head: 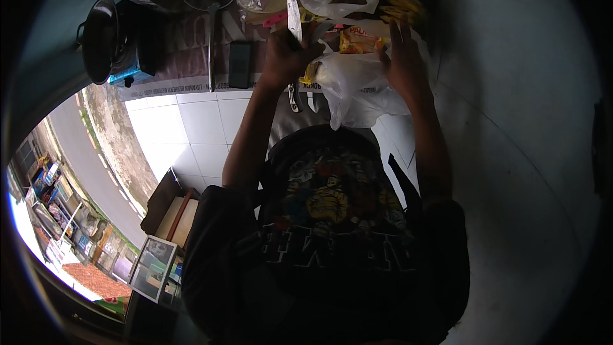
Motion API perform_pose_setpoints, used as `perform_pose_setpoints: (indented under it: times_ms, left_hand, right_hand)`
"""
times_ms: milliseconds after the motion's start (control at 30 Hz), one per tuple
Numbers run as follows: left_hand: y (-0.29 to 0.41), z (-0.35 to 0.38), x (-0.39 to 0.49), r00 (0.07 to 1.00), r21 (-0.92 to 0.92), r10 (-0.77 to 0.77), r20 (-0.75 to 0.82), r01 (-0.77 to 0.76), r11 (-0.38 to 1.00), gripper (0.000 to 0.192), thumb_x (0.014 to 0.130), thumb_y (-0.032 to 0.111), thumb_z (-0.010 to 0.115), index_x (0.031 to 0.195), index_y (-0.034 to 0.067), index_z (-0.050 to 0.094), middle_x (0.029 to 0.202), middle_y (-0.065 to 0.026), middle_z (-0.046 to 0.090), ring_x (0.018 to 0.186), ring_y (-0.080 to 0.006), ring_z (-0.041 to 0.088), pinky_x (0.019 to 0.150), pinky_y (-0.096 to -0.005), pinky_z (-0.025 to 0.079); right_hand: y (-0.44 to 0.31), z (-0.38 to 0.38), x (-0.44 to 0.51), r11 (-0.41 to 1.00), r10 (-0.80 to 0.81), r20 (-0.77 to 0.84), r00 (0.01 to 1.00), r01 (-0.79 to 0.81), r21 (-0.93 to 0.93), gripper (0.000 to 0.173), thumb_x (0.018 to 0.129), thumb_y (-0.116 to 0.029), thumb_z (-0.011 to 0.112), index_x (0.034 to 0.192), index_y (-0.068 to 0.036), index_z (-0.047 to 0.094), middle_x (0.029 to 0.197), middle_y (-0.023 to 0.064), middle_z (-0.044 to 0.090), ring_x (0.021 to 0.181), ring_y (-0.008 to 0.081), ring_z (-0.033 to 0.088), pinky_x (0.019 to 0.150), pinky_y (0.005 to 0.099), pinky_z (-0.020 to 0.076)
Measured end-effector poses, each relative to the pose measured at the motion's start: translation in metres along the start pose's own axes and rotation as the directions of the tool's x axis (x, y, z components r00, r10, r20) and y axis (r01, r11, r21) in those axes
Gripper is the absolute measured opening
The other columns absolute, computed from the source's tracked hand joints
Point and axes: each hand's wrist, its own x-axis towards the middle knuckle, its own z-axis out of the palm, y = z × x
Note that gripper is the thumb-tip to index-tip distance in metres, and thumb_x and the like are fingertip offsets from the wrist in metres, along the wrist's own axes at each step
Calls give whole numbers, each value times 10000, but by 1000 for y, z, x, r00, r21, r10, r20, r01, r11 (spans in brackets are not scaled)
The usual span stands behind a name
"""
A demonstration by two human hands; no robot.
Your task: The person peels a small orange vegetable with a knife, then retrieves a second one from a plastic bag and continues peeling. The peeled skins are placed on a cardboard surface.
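Note:
A kitchen knife [294, 12] is gripped in my left hand [287, 60], its blade pointing away from me. My right hand [406, 64], fingers extended and spread, is beside a white translucent plastic bag [357, 86]; whether it touches the bag is unclear. Orange and yellow food packets [360, 42] show at the bag's mouth, between my hands. Below my left hand, a dark handle with metal rivets [293, 99] lies at the table edge.
A dark pan [99, 43] stands by a blue portable stove [130, 74] at the left. Nearer are a long-handled strainer [211, 48] and a dark phone-like object [239, 64]. Another plastic bag [330, 7] and yellow items [404, 8] lie at the back. A white wall [517, 105] borders the right.

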Motion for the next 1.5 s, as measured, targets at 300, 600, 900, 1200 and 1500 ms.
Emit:
perform_pose_setpoints:
  times_ms: [300, 600, 900, 1200, 1500]
  left_hand:
    - [9, 14, 10, 994, -56, 90, 54, -87, 995, 329, 788, -28, 811, 1064, 4, 636, 868, 3, 637, 712, -69, 607, 605, -243, 495]
    - [11, 10, -4, 980, 227, 55, 194, -99, 969, 347, 798, 17, 823, 1089, -49, 645, 893, -23, 669, 831, -100, 634, 742, -307, 547]
    - [28, -10, -2, 938, 670, 346, 30, -276, 689, 404, 755, 295, 911, 900, -7, 685, 709, -130, 639, 603, -202, 639, 606, -349, 534]
    - [-24, 29, 105, 907, 730, 394, -149, -168, 663, 268, 760, 206, 786, 923, 20, 683, 911, -173, 695, 947, -405, 647, 829, -506, 544]
    - [-22, -18, 78, 808, 489, 334, -486, -66, 870, 140, 768, 119, 716, 796, -15, 687, 654, -106, 676, 606, -196, 657, 661, -360, 542]
  right_hand:
    - [15, -25, 8, 978, 118, -424, 898, -180, -109, 1048, 790, -313, 868, 1576, -25, 237, 1605, 351, 166, 1477, 511, 268, 1175, 545, 357]
    - [-33, -8, -7, 885, -252, -472, 845, 398, 241, 315, 896, -107, 705, 1194, -48, 623, 1128, 138, 692, 1033, 324, 704, 882, 419, 576]
    - [-40, -33, 20, 904, -77, -561, 824, 295, 309, 201, 861, -75, 711, 1062, -83, 704, 880, 21, 688, 643, 147, 574, 619, 295, 494]
    - [-37, -1, 107, 998, 62, 180, 982, -59, -19, 547, 921, -365, 698, 1304, 16, 609, 1267, 270, 623, 1230, 430, 589, 1080, 477, 441]
    - [-16, 7, 44, 759, 27, -175, 984, 94, 644, 697, 938, -309, 731, 1493, 8, 451, 1419, 261, 556, 1288, 320, 588, 984, 433, 529]
